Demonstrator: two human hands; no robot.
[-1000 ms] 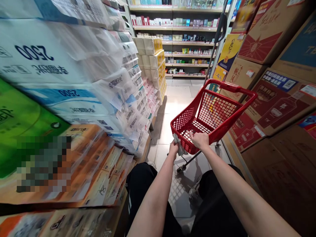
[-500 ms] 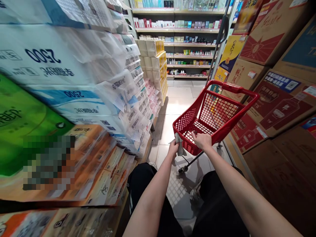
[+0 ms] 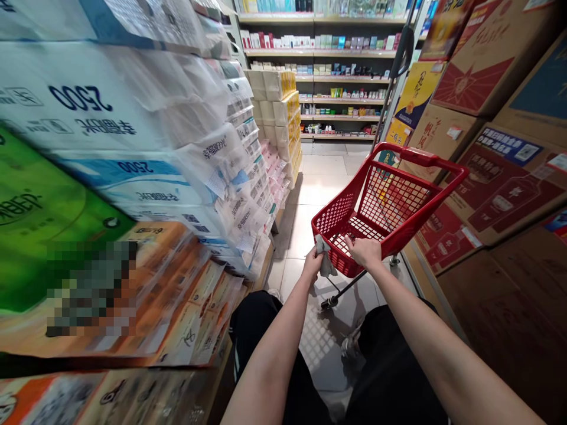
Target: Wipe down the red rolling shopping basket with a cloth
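A narrow shop aisle ran over a tiled floor to stocked shelves at the far end. Wrapped paper packs stood stacked along the floor's left edge, and printed cartons rose along its right edge. Between them, closer to the cartons, stood a red cart. Its long axis slanted away and to the right: the low end of the basket was nearest, while the handle sat highest and farthest, by the cartons.

The right hand lay over the basket's near edge, toward its right corner, with the thumb side above the inside. The left hand was outside that same edge, by its left corner, so the basket lay just to its right. The left grip was closed on a crumpled grey cloth, which hung at that left corner, outside the near wall. The left hand was thus the nearer to the cloth; the right was well apart from it. The right grip's fingers were curled, but partly hidden, so whether they were clamped on the rim could not be told.
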